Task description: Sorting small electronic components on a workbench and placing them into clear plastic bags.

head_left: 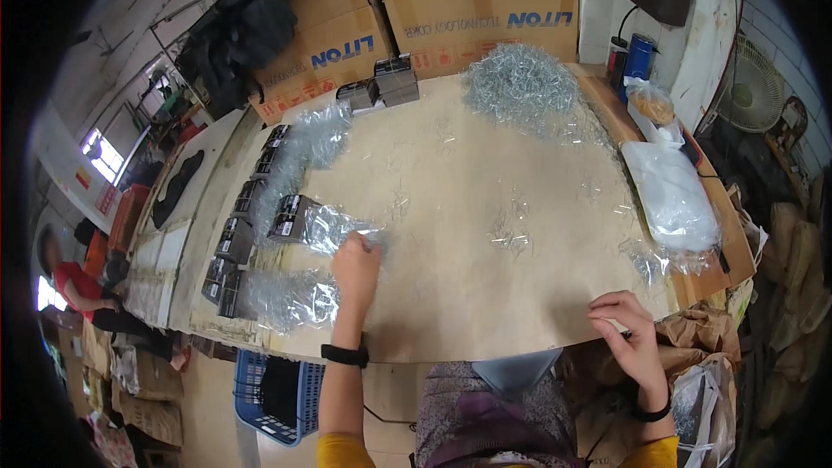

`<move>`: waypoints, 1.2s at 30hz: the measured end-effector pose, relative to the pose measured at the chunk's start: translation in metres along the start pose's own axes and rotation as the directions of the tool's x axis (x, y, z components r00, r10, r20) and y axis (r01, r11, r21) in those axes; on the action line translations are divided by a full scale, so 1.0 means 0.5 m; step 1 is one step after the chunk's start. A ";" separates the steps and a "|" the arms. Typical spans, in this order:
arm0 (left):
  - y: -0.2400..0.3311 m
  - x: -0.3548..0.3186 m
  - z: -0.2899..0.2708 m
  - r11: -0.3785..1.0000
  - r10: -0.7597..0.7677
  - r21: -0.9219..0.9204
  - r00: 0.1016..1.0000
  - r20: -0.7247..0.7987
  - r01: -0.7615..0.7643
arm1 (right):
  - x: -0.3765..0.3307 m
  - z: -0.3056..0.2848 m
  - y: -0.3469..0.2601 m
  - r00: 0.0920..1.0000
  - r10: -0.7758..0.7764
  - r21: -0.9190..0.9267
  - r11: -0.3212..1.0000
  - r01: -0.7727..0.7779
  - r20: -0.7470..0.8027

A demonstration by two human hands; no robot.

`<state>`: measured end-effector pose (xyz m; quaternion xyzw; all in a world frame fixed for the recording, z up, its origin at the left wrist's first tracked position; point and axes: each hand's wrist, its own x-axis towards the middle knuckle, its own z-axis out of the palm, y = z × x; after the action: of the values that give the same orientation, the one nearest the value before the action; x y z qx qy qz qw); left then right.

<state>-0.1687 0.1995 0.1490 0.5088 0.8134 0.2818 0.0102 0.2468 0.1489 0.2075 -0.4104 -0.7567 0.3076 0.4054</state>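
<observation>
Left of the table's middle, my left hand [356, 270] is closed in a pinch at the end of a clear plastic bag [328, 227]. The bag's other end runs to a stack of black printed cards [290, 217]. Over the table's near right edge hovers my right hand [631, 334], fingers curved and thumb apart, with nothing visible in it. A few small shiny clear pieces [510, 227] lie scattered on the tabletop [451, 295] between the hands. Nearer me on the left, more clear bags [290, 299] lie beside black card stacks [227, 290].
A large heap of small shiny pieces [524, 87] sits at the far side, before tall cardboard boxes [485, 0]. White plastic bags [669, 195] rest along the right edge. Below the table stands a blue basket [277, 399]. Another person [82, 290] sits far left.
</observation>
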 end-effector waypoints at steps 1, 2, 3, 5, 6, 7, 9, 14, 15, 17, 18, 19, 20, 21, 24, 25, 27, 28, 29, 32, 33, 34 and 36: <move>-0.012 0.013 -0.001 0.978 -0.009 0.206 0.996 -0.092 0.027 | 0.003 -0.011 -0.003 1.000 0.013 -0.007 1.000 -0.013 0.003; -0.023 0.019 -0.002 0.978 -0.005 0.205 0.995 -0.096 0.025 | 0.008 -0.018 -0.001 1.000 0.009 -0.007 1.000 -0.009 -0.001; -0.015 0.027 -0.002 0.953 0.008 0.302 0.990 -0.142 0.036 | 0.014 -0.030 0.002 1.000 -0.016 -0.034 0.999 0.017 0.014; 0.011 0.032 -0.001 0.927 -0.056 0.363 0.990 -0.126 0.099 | 0.020 -0.055 0.003 0.997 -0.046 -0.119 0.991 0.053 0.057; 0.029 0.027 -0.001 0.932 -0.036 0.354 0.992 -0.122 0.077 | 0.024 -0.064 0.004 0.998 -0.042 -0.131 0.990 0.047 0.036; 0.041 0.015 0.002 0.931 0.062 0.364 0.984 -0.168 0.003 | 0.027 -0.074 0.006 0.996 -0.030 -0.212 0.976 0.046 0.080; 0.035 -0.004 0.009 0.917 0.232 0.374 0.950 -0.211 -0.140 | 0.040 -0.085 0.011 0.994 -0.013 -0.293 0.955 0.045 0.109; 0.102 -0.017 -0.016 0.921 0.348 0.086 0.900 0.261 -0.381 | 0.102 -0.122 0.015 0.806 0.003 -0.447 0.833 0.326 0.592; 0.131 -0.008 -0.022 0.920 0.374 -0.078 0.799 0.470 -0.385 | 0.125 -0.130 0.020 0.734 0.040 -0.451 0.812 0.371 0.677; 0.193 0.033 -0.024 0.909 0.413 -0.200 0.728 0.547 -0.366 | 0.194 -0.139 0.032 0.685 0.056 -0.404 0.841 0.360 0.727; 0.220 0.059 -0.021 0.887 0.461 -0.320 0.643 0.612 -0.331 | 0.233 -0.139 0.041 0.632 0.073 -0.362 0.867 0.341 0.771; 0.237 0.093 -0.003 0.887 0.461 -0.321 0.646 0.609 -0.331 | 0.283 -0.131 0.072 0.605 0.052 -0.267 0.925 0.271 0.794; 0.245 0.136 0.021 0.922 0.387 -0.241 0.702 0.598 -0.303 | 0.335 -0.120 0.088 0.632 0.055 -0.237 0.949 0.207 0.773; 0.240 0.175 0.057 0.949 0.314 -0.164 0.750 0.582 -0.270 | 0.386 -0.108 0.113 0.657 0.065 -0.206 0.969 0.139 0.751; 0.184 0.285 0.151 0.998 0.037 0.034 0.937 0.348 -0.052 | 0.525 -0.074 0.240 0.781 0.077 -0.316 0.935 0.160 0.620; 0.158 0.312 0.172 0.998 0.033 0.040 0.941 0.337 -0.050 | 0.559 -0.063 0.280 0.847 0.146 -0.360 0.931 0.057 0.512; 0.138 0.351 0.222 0.951 -0.302 0.141 0.919 0.253 0.274 | 0.612 -0.073 0.398 0.903 0.226 -0.406 0.912 -0.064 0.365; 0.128 0.362 0.241 0.955 -0.292 0.136 0.924 0.246 0.265 | 0.631 -0.071 0.476 0.906 0.333 -0.492 0.854 -0.172 0.261; 0.120 0.375 0.266 0.950 -0.307 0.132 0.928 0.213 0.283 | 0.646 -0.072 0.523 0.891 0.431 -0.562 0.776 -0.286 0.143; 0.120 0.404 0.309 0.950 -0.295 0.165 0.933 0.206 0.264 | 0.667 -0.051 0.541 0.831 0.551 -0.567 0.663 -0.489 -0.072; 0.158 0.408 0.330 0.962 -0.245 0.184 0.936 0.253 0.202 | 0.668 -0.067 0.593 0.849 0.513 -0.489 0.712 -0.504 -0.128; 0.175 0.412 0.338 0.961 -0.249 0.186 0.934 0.256 0.205 | 0.678 -0.053 0.556 0.847 0.516 -0.491 0.710 -0.504 -0.124; 0.231 0.420 0.355 0.989 0.030 0.118 0.910 0.414 -0.086 | 0.690 -0.020 0.479 0.810 0.586 -0.708 0.577 -0.408 0.011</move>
<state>-0.1214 0.4915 0.1104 0.5802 0.7946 0.1133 0.1387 0.2290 0.5640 0.1457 -0.6841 -0.7110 0.1606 0.0278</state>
